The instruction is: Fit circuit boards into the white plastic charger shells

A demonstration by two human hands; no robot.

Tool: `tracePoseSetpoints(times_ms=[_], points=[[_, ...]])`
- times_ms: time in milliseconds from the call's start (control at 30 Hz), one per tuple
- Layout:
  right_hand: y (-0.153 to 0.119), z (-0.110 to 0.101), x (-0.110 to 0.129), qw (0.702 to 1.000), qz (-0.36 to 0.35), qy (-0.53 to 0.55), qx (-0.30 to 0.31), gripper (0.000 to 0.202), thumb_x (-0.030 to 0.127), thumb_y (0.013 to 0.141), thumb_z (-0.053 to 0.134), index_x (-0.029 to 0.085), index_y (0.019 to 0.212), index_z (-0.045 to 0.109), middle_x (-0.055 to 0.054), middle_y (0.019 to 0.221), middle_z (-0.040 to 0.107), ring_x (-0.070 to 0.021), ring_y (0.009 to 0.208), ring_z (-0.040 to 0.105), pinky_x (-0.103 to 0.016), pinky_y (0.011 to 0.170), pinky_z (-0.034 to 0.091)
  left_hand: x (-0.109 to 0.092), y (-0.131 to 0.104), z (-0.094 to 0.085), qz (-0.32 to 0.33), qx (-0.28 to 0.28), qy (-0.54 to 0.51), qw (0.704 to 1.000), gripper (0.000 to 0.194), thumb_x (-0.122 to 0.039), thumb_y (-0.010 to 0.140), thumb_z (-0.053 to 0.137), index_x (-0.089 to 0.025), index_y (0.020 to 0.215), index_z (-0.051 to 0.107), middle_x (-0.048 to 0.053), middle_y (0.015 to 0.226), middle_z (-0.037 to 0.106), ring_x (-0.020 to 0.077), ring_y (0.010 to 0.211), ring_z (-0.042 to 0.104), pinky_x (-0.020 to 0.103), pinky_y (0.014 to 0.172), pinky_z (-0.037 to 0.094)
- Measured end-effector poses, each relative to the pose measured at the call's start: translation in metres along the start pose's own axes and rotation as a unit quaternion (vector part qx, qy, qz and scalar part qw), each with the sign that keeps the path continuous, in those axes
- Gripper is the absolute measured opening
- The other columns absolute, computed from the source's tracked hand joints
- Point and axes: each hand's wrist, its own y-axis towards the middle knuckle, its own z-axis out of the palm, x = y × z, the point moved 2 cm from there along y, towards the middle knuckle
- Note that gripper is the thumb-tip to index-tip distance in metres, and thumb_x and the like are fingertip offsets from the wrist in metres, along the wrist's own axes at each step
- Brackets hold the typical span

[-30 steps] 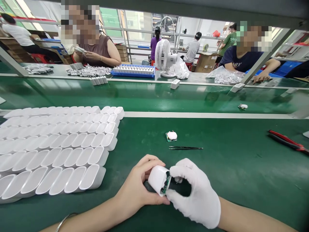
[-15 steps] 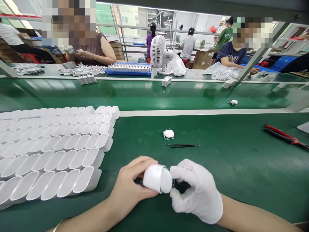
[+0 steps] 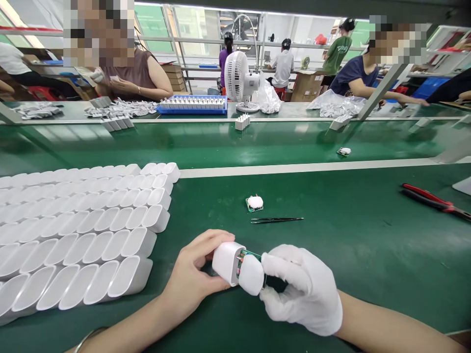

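My bare left hand [image 3: 195,269] is wrapped round a white plastic housing [image 3: 225,262], its open end facing right. In its white glove, my right hand [image 3: 303,287] pinches a circuit board with a white rounded pad [image 3: 251,275] at the mouth of the housing. Green board and small components show between pad and housing; how deep the board sits inside is hidden. Beyond the hands lie black tweezers [image 3: 277,220] and another small board with a white pad [image 3: 254,202], both on the green surface.
Rows of white housings [image 3: 128,277] fill the left side. Red-and-black pliers [image 3: 429,197] lie at the right. Past the white strip [image 3: 279,168] are a small board [image 3: 344,151], a blue tray [image 3: 193,111], a fan [image 3: 236,76] and bagged parts. Several people sit or stand beyond.
The board and its pad have tilted and show more of the green board beside the housing. The housing has turned, its open end now visible. The camera view has shifted slightly.
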Motion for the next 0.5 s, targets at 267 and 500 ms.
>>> tracePoseSetpoints(times_ms=[267, 500], points=[[0.0022, 0.0018, 0.0016, 0.999, 0.026, 0.022, 0.026, 0.024, 0.011, 0.064, 0.048, 0.024, 0.083, 0.052, 0.003, 0.058, 0.052, -0.0121, 0.047, 0.049, -0.025, 0.039, 0.035, -0.0005, -0.0011, 0.0012, 0.006, 0.012, 0.037, 0.999, 0.040, -0.012, 0.063, 0.077, -0.024, 0.100, 0.068, 0.006, 0.105, 0.061, 0.0212, 0.092, 0.061, 0.024, 0.070, 0.054], [0.0058, -0.0025, 0.0043, 1.000, 0.013, 0.003, 0.026, 0.020, 0.012, 0.067, 0.047, 0.024, 0.083, 0.051, 0.004, 0.059, 0.053, -0.0117, 0.046, 0.045, -0.024, 0.039, 0.030, -0.0004, 0.0011, 0.0001, -0.014, 0.022, 0.039, 0.999, 0.041, -0.013, 0.063, 0.078, -0.028, 0.099, 0.068, 0.004, 0.105, 0.060, 0.0193, 0.093, 0.061, 0.023, 0.073, 0.052]])
